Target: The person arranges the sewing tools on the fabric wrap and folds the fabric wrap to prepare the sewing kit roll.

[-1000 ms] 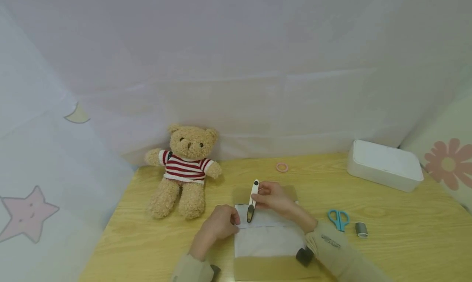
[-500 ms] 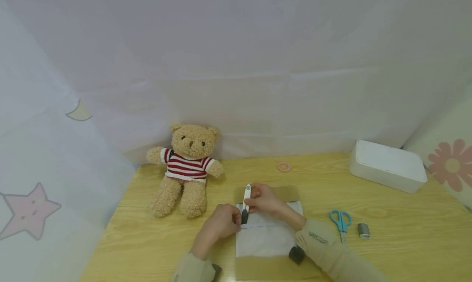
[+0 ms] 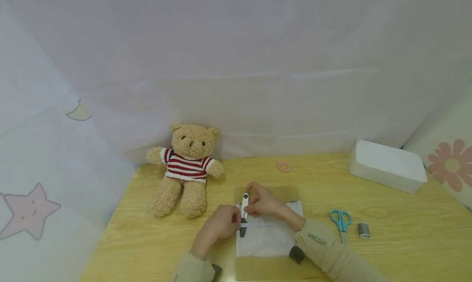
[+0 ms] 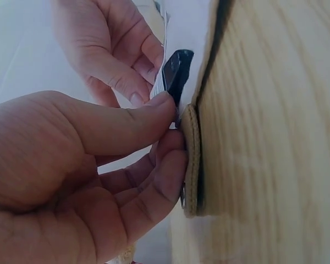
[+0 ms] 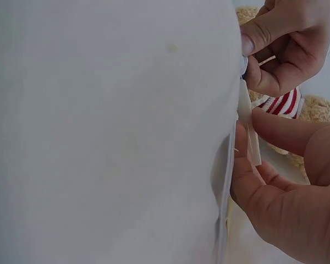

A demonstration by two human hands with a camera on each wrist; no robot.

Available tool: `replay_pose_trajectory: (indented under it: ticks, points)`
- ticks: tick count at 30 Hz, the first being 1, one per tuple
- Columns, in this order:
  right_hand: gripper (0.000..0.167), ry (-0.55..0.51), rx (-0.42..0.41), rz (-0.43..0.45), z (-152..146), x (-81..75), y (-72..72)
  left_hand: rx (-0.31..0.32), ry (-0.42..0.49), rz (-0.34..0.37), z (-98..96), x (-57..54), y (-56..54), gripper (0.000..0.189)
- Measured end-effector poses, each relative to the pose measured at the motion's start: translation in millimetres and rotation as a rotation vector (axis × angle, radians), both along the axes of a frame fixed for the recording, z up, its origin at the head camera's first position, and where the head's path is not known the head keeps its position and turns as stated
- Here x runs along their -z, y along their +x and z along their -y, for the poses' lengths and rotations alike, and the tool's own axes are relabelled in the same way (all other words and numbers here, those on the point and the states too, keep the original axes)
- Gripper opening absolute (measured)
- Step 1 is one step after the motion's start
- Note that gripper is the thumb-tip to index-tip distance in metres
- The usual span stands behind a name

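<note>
My right hand (image 3: 266, 203) holds a slim white tool with a dark tip (image 3: 245, 203) by its white end. In the head view the tool stands nearly upright, its dark tip passing beneath a narrow white elastic band (image 3: 262, 226). That band crosses a white cloth panel (image 3: 269, 244) on a tan folding case (image 3: 274, 269). At the panel's left edge my left hand (image 3: 222, 222) pinches the band beside the tip. Up close in the left wrist view, the ribbed band lies against the dark tip (image 4: 177, 71). The tool's exact kind cannot be told.
A teddy bear (image 3: 189, 167) in a striped shirt sits at the back left. A pink ring (image 3: 284, 166) lies behind the case. To the right are blue scissors (image 3: 341, 222), a grey thread spool (image 3: 364, 230) and a white box (image 3: 388, 165).
My right hand has brought the tool left and down, and its dark tip has slid under the band. The left hand keeps its place at the band's edge.
</note>
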State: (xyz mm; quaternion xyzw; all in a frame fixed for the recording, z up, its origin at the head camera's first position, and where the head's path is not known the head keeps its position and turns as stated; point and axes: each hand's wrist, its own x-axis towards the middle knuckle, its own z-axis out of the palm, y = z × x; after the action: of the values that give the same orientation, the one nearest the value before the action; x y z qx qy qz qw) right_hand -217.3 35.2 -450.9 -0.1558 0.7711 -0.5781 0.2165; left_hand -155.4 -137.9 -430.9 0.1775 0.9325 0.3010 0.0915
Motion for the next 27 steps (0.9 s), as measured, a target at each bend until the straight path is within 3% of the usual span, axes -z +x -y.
replay_pose_trajectory:
  ticks: [11,27]
  points:
    - [0.041,0.114,-0.110,-0.111,-3.6,-1.4,-1.7,-0.013,-0.021,0.004,-2.2,-2.1,-0.3,0.022]
    - [0.033,0.185,-0.214,-0.266,-3.9,-5.3,2.7,-0.009,-0.008,-0.032,-3.0,-2.7,1.0,0.019]
